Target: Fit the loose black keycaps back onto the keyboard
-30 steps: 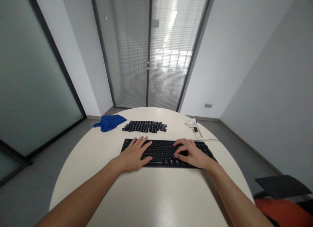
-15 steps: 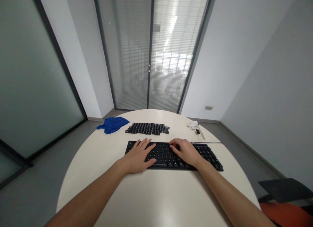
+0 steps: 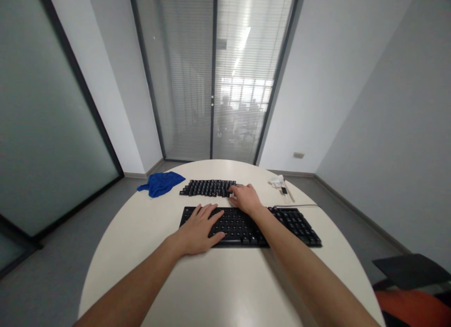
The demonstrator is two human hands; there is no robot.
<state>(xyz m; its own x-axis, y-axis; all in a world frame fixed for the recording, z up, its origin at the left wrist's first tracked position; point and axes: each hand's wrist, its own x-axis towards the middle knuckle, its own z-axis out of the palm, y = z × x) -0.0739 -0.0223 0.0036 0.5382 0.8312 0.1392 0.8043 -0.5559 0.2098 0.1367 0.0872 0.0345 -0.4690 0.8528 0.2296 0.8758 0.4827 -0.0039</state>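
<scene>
A black keyboard (image 3: 232,223) lies across the round table, many of its key positions bare and the block at its right end fitted with keys. My left hand (image 3: 199,228) rests on the keyboard's left part, fingers spread and holding nothing. Behind the keyboard, loose black keycaps (image 3: 207,188) are laid out in rows. My right hand (image 3: 244,198) reaches over the keyboard to the right end of those rows. Its fingers are bent, with the index finger at the keycaps and the thumb a little apart, nearer the keyboard; it covers the rightmost keycaps.
A crumpled blue cloth (image 3: 162,183) lies at the table's back left. At the back right are a white crumpled tissue (image 3: 276,181), a small black piece (image 3: 283,190) and a thin stick (image 3: 289,192). A cable (image 3: 299,205) runs behind the keyboard. An orange-seated chair (image 3: 412,303) stands right.
My right hand has moved from the keyboard's middle, forward and left, to the right end of the loose keycaps. My left hand stays on the keyboard. The view has shifted slightly.
</scene>
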